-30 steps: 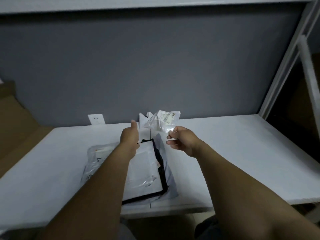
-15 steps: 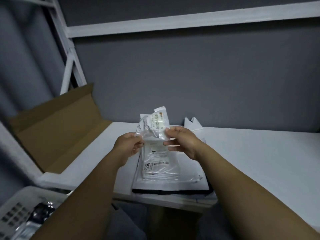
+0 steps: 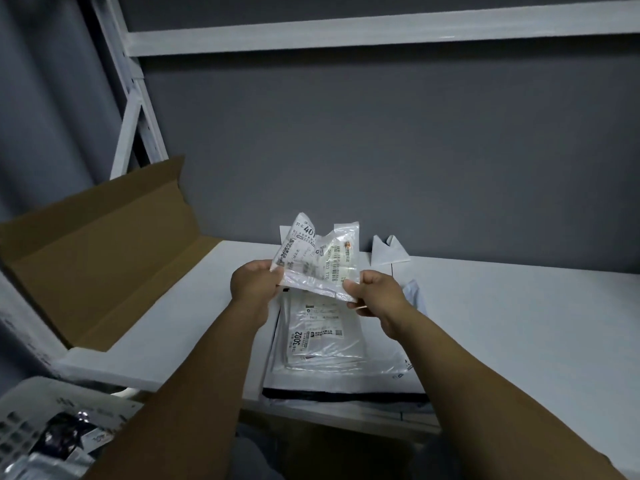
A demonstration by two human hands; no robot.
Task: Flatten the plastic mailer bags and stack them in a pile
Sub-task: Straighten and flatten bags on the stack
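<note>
A crumpled clear mailer bag (image 3: 317,259) with printed labels hangs in the air above the white table (image 3: 519,323). My left hand (image 3: 254,284) pinches its left edge and my right hand (image 3: 377,294) pinches its lower right corner. Directly below lies a pile of flattened mailer bags (image 3: 332,348); the top one is clear with a label reading 3002, on a white bag with a black edge near the table's front.
A flattened cardboard box (image 3: 97,251) leans at the table's left end. A small white bag (image 3: 388,251) sits by the grey back wall. A white basket (image 3: 38,427) with more bags stands at the lower left. A white shelf frame (image 3: 135,109) rises on the left.
My left hand has come off the pile and taken the crumpled bag's left edge; both hands have pulled it wider. The view has swung left, showing the cardboard box and the basket.
</note>
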